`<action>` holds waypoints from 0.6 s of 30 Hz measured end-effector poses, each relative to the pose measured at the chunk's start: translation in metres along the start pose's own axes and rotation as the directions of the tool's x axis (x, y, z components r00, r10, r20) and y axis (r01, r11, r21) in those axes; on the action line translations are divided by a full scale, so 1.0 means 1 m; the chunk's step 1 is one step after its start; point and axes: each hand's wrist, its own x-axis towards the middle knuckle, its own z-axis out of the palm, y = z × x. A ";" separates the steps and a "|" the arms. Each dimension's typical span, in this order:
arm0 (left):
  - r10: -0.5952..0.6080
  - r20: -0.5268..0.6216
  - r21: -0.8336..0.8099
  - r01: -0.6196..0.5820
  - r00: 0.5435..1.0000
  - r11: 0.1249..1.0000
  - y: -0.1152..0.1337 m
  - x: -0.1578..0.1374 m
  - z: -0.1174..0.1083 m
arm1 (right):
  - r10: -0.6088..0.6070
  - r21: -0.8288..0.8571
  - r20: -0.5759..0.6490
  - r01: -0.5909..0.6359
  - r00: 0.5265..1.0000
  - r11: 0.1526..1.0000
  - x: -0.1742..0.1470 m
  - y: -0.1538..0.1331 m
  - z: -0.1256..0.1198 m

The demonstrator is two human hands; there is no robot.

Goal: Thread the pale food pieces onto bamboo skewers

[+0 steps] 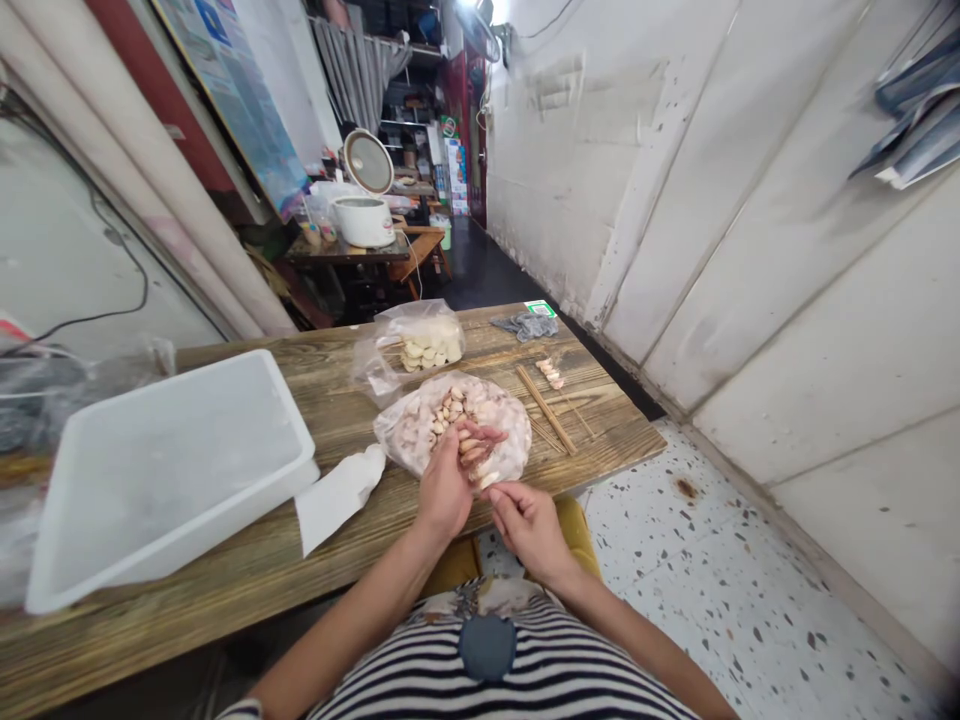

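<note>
Several garlic cloves (471, 446) lie in my left hand (446, 490), its fingers curled around them above the bag. A paler clove (489, 480) shows just below, at the fingertips of my right hand (529, 525). My right thumb and forefinger are pinched together there; whatever thin thing they grip is too small to make out. Under my left hand sits an open clear plastic bag (409, 425) full of unpeeled garlic cloves. To its right are a bundle of thin wooden skewers (546, 410) and a skewer with several cloves threaded on it (551, 373).
Behind the garlic lies a clear bag of pale sliced pieces on sticks (431, 350). A grey cloth (527, 325) is near the far edge. At left stand a white plastic tub (180, 470) and a white paper (341, 495). A rice cooker (364, 222) is on another table.
</note>
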 end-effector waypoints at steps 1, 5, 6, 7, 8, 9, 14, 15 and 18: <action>-0.007 -0.003 -0.013 0.007 1.000 1.000 -0.001 -0.001 0.001 | -0.022 -0.002 -0.010 0.022 1.000 1.000 -0.001 0.001 0.000; -0.005 -0.021 -0.054 0.004 1.000 0.999 -0.001 -0.003 0.006 | -0.093 -0.082 -0.040 0.090 0.995 0.993 -0.003 0.004 0.000; 0.002 -0.027 -0.051 -0.004 1.000 0.999 -0.001 -0.004 0.007 | -0.112 -0.114 -0.042 0.107 0.993 0.988 -0.004 0.004 0.000; 0.011 -0.030 -0.045 -0.012 0.999 0.999 -0.001 -0.004 0.009 | -0.131 -0.145 -0.043 0.124 0.990 0.982 -0.004 0.004 0.000; 0.019 -0.031 -0.040 -0.020 0.999 0.999 -0.001 -0.004 0.010 | -0.148 -0.172 -0.043 0.138 0.988 0.975 -0.005 0.005 0.000; 0.026 -0.029 -0.034 -0.027 0.999 0.999 -0.002 -0.004 0.011 | -0.161 -0.192 -0.044 0.149 0.986 0.970 -0.005 0.006 0.000; 0.088 -0.053 -0.001 -0.088 0.995 0.996 -0.004 -0.006 0.015 | -0.205 -0.268 -0.060 0.182 0.977 0.946 -0.009 0.010 0.005; 0.101 -0.063 0.006 -0.101 0.993 0.995 -0.004 -0.007 0.016 | -0.215 -0.279 -0.060 0.190 0.975 0.941 -0.009 0.010 0.006; 0.124 -0.080 0.025 -0.123 0.989 0.992 -0.004 -0.008 0.018 | -0.246 -0.308 -0.060 0.217 0.967 0.926 -0.011 0.008 0.008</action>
